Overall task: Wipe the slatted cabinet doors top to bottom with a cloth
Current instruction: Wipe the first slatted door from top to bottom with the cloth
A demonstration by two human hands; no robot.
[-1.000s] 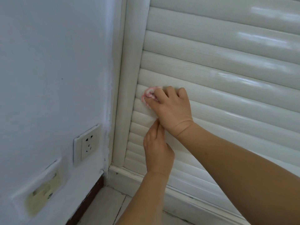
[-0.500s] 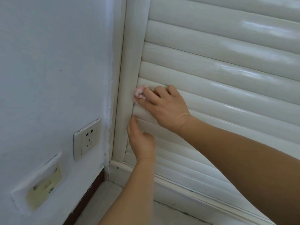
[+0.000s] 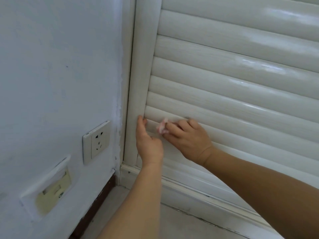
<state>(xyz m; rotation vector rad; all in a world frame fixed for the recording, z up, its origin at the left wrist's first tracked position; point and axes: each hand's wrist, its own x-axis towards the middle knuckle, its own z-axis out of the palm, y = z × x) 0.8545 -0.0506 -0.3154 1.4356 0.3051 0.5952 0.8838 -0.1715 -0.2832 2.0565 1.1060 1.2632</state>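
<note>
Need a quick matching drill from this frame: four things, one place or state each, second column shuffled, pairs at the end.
Things:
1. cloth
2. left hand
3. wall socket
4. right hand

States or places:
A. on the wall, left of the door frame
B. fingertips touch the door's left edge
C. small, pink and white, pressed to a slat
D. holds the cloth against the slats

Pairs: 1-C, 2-B, 3-A, 4-D

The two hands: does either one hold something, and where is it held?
The right hand pinches a small pink cloth at its fingers. The left hand holds nothing.
</note>
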